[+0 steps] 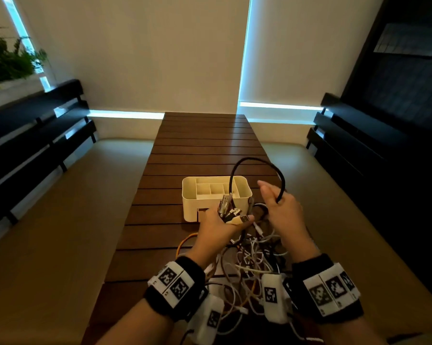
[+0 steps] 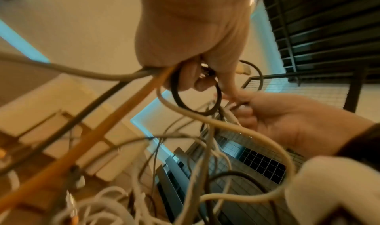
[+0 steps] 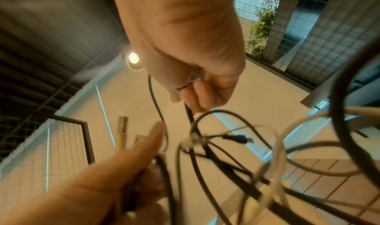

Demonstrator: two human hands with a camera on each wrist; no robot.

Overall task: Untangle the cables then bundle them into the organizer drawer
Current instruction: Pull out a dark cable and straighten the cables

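My left hand (image 1: 217,224) grips a fistful of plug ends; my right hand (image 1: 282,207) pinches the black cable (image 1: 257,160), looping above the organizer drawer (image 1: 192,195). It is light and springy; I'd judge holding near its plug best.

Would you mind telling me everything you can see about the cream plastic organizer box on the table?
The cream plastic organizer box is rectangular with rounded corners, open-topped, and divided by thin walls into several small compartments that look empty where visible. It stands upright on the brown slatted wooden table, just beyond the tangled pile of cables. A drawer-like cut-out shows low on its near face. The left hand, gripping a bunch of cable plugs, partly hides its near side, as does a black cable loop held by the right hand.
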